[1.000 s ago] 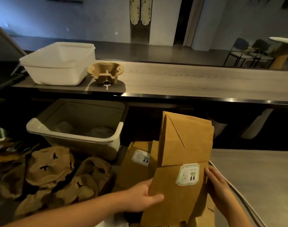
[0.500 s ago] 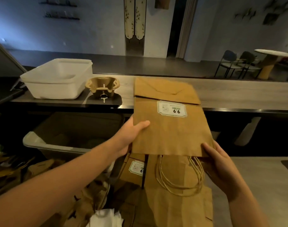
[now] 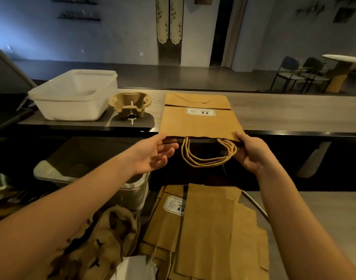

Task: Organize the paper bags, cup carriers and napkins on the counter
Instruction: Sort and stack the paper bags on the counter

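Note:
A flat brown paper bag with a white label lies on the upper counter, its rope handles hanging over the front edge. My left hand pinches the bag's near left corner. My right hand grips its near right corner. To the bag's left, a cup carrier stands on the same counter. Several more paper bags lie in a loose pile on the lower surface. Crumpled cup carriers sit left of that pile, with white napkins at the bottom edge.
A white plastic tub stands at the left of the upper counter. A second tub sits lower, under the counter edge. Chairs and a round table are far back right.
I lifted the bag from the lower pile, turned it flat and laid it on the upper counter beside the cup carrier. Both hands have slid to its near corners.

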Available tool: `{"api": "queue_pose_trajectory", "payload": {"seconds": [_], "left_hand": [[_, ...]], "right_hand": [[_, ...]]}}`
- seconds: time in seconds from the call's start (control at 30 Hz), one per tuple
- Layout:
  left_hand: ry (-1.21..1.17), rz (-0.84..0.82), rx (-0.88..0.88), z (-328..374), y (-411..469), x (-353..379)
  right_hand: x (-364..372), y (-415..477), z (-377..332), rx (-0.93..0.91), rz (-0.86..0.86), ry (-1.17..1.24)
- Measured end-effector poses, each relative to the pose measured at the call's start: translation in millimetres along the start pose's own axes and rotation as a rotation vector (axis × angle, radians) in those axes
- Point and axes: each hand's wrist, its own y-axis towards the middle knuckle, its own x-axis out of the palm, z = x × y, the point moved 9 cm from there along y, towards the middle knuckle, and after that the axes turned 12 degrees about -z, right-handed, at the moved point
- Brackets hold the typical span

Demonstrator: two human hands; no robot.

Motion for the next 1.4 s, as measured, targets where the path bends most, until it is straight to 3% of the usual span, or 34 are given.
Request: {"api": "queue_pose_trajectory", "payload": {"seconds": [0.13, 0.23, 0.33, 0.4, 0.47, 0.53, 0.67, 0.8, 0.9, 1.0, 1.1, 1.23, 1.4], "left_hand": [[-0.017, 0.007, 0.044, -3.4, 6.8, -1.5], [-0.060, 0.031, 0.131, -10.0, 6.7, -6.0], [-0.079, 0.102, 0.116, -48.7, 6.8, -14.7], [-0.031, 0.108, -0.030, -92.7, 11.1, -15.9], [0.091, 0.095, -0.207, -134.8, 14.6, -14.8], [0.224, 0.088, -0.308, -163.0, 17.8, -12.6], [0.296, 0.007, -0.340, -186.7, 27.2, 0.7], [0.273, -0.216, -0.374, -194.0, 30.9, 20.4], [0.368, -0.274, -0.402, -198.9, 31.5, 11.1], [0.532, -0.086, -0.333, -190.3, 31.8, -20.6], [0.692, 0.152, -0.266, -176.5, 28.7, -48.1], [0.733, 0.209, -0.297, -180.7, 28.3, -59.4], [1.047, 0.220, -0.314, -177.6, 29.2, -47.1]], "right_hand": [[-2.7, -10.2, 6.0, -0.027, -0.060, 0.116], [-33.4, -18.2, 34.7, -0.038, 0.044, 0.014], [-81.0, -26.7, 83.9, 0.062, 0.244, -0.581], [-98.5, -24.1, 123.5, 0.206, 0.212, -1.075], [-102.7, -25.1, 151.6, 0.273, 0.162, -1.336], [-105.6, -31.2, 166.2, 0.244, 0.185, -1.326], [-103.0, -48.3, 174.8, 0.194, 0.267, -1.334], [-121.8, -55.2, 183.9, 0.271, 0.308, -0.995], [-140.1, -64.7, 185.7, 0.324, 0.364, -0.628], [-153.1, -75.5, 183.1, 0.293, 0.377, -0.312], [-165.3, -84.7, 175.2, 0.273, 0.427, -0.212], [-170.5, -87.0, 172.6, 0.323, 0.425, -0.306], [-163.0, -85.0, 182.6, 0.436, 0.350, -0.473]]}}
